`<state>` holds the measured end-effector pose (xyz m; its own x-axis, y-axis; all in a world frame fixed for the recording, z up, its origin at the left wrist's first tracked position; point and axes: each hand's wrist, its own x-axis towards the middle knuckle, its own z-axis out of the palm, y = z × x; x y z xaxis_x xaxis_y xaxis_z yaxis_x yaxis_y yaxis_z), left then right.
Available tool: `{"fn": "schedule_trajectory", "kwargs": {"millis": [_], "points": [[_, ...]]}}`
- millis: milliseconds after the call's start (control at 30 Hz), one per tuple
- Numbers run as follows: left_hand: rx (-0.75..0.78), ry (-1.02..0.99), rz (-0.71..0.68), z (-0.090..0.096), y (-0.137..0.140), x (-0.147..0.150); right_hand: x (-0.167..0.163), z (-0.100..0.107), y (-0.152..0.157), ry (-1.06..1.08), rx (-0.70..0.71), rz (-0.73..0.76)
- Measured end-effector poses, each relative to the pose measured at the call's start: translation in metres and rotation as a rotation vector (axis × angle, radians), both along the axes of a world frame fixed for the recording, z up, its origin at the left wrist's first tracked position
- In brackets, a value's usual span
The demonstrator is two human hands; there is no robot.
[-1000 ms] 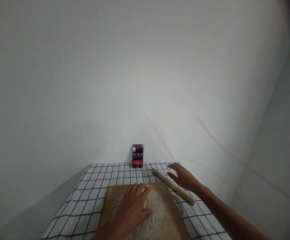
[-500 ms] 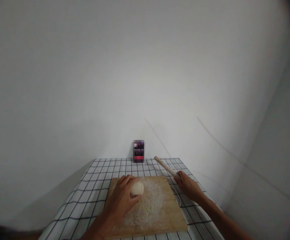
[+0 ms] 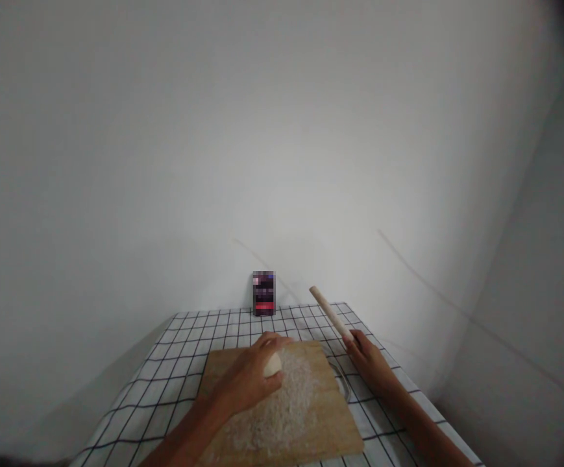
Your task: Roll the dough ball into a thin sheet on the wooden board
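A pale ball of dough (image 3: 272, 366) is in the grasp of my left hand (image 3: 250, 376), whose fingers curl over its top and far side with the thumb on the near side. Both are at the upper middle of a wooden board (image 3: 330, 421) dusted with white flour (image 3: 294, 405). My right hand (image 3: 368, 360) grips the near end of a wooden rolling pin (image 3: 329, 312). The pin slants up and to the left, raised beyond the board's right corner, touching no dough. Part of the dough is hidden by my left fingers.
A checked black-and-white cloth (image 3: 159, 376) covers the table. A blurred-out dark box-like object (image 3: 264, 295) stands at the far edge against a white wall (image 3: 282, 130). Beside the board's right edge lies a curved, pale, thin-rimmed thing (image 3: 346, 383), partly hidden.
My left hand has turned further over the dough, covering more of it. The rolling pin has tilted more upright in my right hand. The view has shifted slightly.
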<state>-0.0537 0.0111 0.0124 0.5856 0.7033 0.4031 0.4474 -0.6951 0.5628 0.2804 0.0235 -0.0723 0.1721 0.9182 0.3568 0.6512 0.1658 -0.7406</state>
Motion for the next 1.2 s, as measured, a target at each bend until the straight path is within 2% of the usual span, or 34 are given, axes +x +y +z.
{"fn": "schedule_trajectory", "kwargs": {"millis": [67,133,300,433,533,700,900,1100,1200], "points": [[0.012,0.095,-0.01,0.001,-0.002,0.007,0.001,0.002,-0.002,0.047,0.007,0.015],[0.006,0.137,0.055,-0.001,-0.005,0.011,0.001,0.003,-0.003,0.069,0.005,0.037],[-0.018,0.158,0.176,-0.019,-0.007,0.018,-0.001,0.003,-0.005,0.049,-0.004,0.089],[0.004,0.298,0.244,-0.033,-0.006,0.027,-0.001,0.0,-0.006,0.09,-0.015,0.062],[0.034,0.331,0.268,-0.037,-0.006,0.031,0.0,-0.004,-0.005,0.174,-0.003,0.047],[0.091,0.303,0.213,-0.032,-0.006,0.022,0.002,-0.01,0.002,0.268,0.021,0.022],[0.03,0.149,0.16,-0.023,-0.002,0.017,0.004,-0.012,0.004,0.244,0.003,0.019],[0.063,0.224,0.103,-0.039,0.013,0.018,0.003,-0.007,-0.002,0.251,-0.019,0.028],[0.003,0.198,0.091,-0.045,0.021,0.015,0.002,-0.005,-0.003,0.268,-0.033,0.029]]}}
